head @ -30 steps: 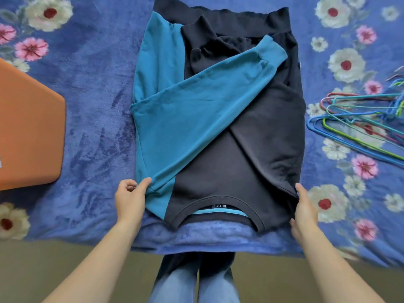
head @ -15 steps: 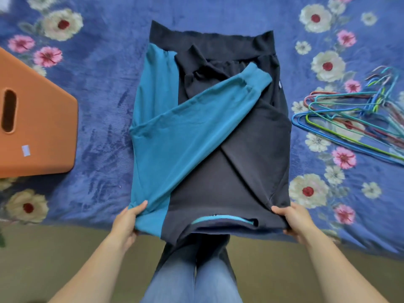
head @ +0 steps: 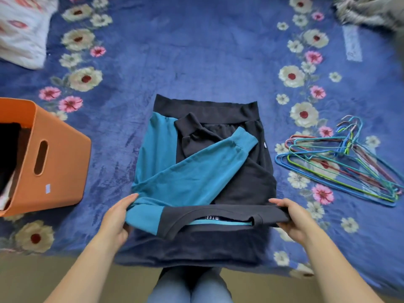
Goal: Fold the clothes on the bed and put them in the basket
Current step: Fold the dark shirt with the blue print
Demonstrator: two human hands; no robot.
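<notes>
The blue flowered bed (head: pixel 196 51) carries a navy and teal sweatshirt (head: pixel 229 182) near its front edge, sleeves crossed over the body and hem away from the person. An orange basket (head: pixel 61 167) with dark clothes inside sits well apart to the left, and a bunch of wire hangers (head: pixel 338 162) lies just to the right. The sweatshirt looks soft, thick and light, so it should drape and sag between 2 grips, and the loose sleeves could slide; the 2 shoulder corners are the sensible holds. The left hand (head: pixel 115 217) and right hand (head: pixel 295 217) hold exactly there, fingers (head: pixel 129 199) curled round the fabric edge. Compared with 0.5 s ago, the collar end has been lifted off the bed's edge and is turning over toward the hem.
</notes>
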